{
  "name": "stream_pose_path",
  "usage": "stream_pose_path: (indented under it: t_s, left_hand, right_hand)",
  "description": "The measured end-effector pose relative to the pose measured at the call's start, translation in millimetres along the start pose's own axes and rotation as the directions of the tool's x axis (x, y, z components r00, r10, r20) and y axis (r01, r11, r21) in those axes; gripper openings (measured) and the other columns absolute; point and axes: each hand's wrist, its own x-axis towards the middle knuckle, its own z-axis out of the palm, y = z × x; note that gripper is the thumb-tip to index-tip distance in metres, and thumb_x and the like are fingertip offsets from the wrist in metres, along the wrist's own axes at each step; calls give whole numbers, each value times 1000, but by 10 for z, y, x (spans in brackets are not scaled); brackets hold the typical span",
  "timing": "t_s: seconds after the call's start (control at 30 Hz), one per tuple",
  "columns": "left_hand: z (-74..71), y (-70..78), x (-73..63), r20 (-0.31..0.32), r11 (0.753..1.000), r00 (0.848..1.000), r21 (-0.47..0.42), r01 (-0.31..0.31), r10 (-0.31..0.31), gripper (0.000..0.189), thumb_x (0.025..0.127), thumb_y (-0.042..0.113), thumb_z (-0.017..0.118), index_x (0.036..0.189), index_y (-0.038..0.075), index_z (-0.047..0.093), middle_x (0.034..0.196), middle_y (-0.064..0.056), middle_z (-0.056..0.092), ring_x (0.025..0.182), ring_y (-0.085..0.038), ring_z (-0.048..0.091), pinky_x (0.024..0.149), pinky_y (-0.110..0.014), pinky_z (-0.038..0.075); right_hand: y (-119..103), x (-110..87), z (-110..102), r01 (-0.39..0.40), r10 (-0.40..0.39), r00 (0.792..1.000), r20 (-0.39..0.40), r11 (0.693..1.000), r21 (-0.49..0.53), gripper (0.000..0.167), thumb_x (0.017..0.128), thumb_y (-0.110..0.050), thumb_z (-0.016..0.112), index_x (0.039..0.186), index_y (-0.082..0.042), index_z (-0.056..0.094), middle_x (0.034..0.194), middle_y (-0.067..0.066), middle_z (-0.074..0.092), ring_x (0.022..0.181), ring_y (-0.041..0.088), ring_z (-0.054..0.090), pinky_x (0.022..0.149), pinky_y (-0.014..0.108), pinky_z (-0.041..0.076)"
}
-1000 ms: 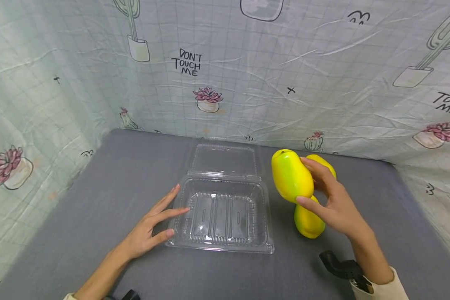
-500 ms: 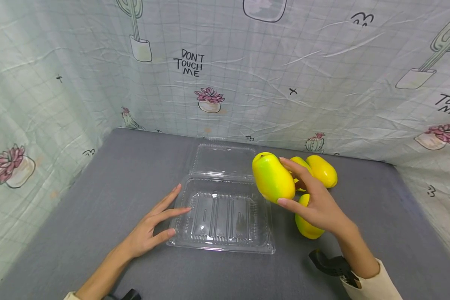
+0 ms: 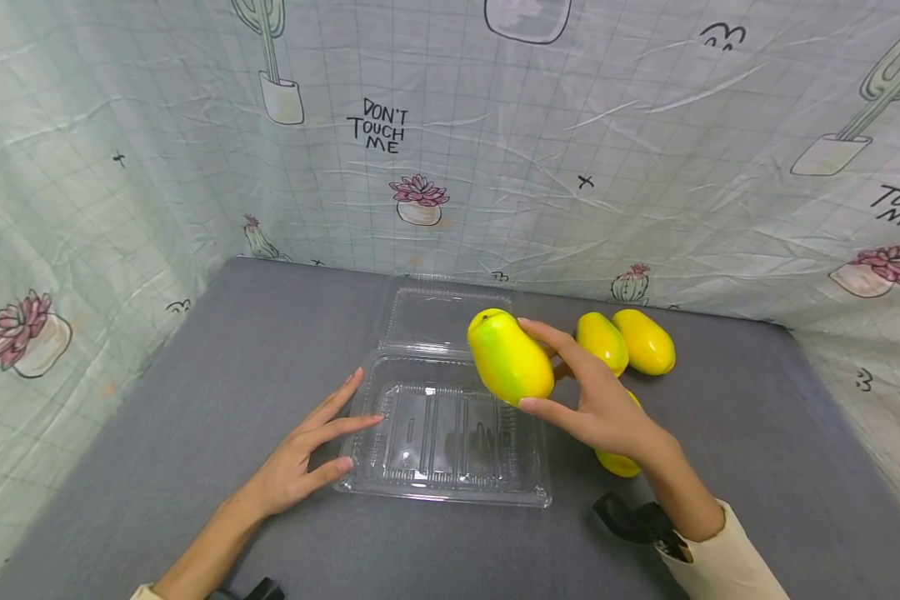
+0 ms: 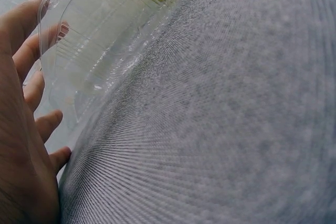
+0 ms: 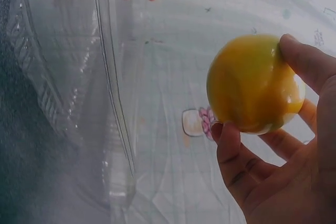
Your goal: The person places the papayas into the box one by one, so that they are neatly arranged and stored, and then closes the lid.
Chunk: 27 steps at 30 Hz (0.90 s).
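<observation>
My right hand [image 3: 603,404] grips a yellow-green mango [image 3: 508,357] between thumb and fingers, held up over the right part of a clear plastic clamshell box [image 3: 438,492]. In the right wrist view the mango [image 5: 254,85] shows end-on, with fingers curled around its sides. The box's lid [image 3: 450,321] lies folded back behind the base, and no fruit lies inside the base. At the box's left rim, my left hand [image 3: 300,458] rests with spread, straight fingers. The left wrist view shows these fingers [image 4: 31,51] reaching around the clear wall.
Two more mangoes lie side by side at the back right, the nearer one [image 3: 602,343] beside the farther one [image 3: 645,342]. Another mango [image 3: 618,464] lies partly hidden under my right wrist. A patterned curtain [image 3: 495,208] hangs behind the grey table [image 3: 292,308].
My right hand has carried the mango leftward, from beside the box to over its right part. The mangoes behind it have come into fuller view. My left hand stays put.
</observation>
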Motion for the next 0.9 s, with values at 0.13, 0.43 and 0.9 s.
stream_pose_path:
  t_s: [0.13,0.43,0.9]
  left_hand:
    - [6,-6,-5,-2,1000,1000,0,-8,8,44,92,27,59,132,7,57,151,-31,21,138,-47,19,114,-34,12]
    - [3,2,-2,-6,1000,1000,9,-6,6,44,94,30,58,132,8,57,151,-31,21,138,-47,19,114,-34,13]
    - [-4,10,-2,5,1000,1000,8,25,-25,45,90,24,61,132,10,58,152,-28,21,139,-46,19,114,-35,12]
  right_hand:
    - [2,32,65,-6,6,1000,22,1000,3,83,83,-13,75,150,-24,27,141,-4,44,99,12,56,81,33,50]
    - [69,117,218,4,-3,997,73,1000,-13,84,82,-21,77,150,-24,28,138,-4,47,103,16,53,77,35,51]
    - [171,243,478,75,-69,986,154,997,-29,81,83,-31,75,150,-25,28,145,-6,40,98,11,53,74,32,53]
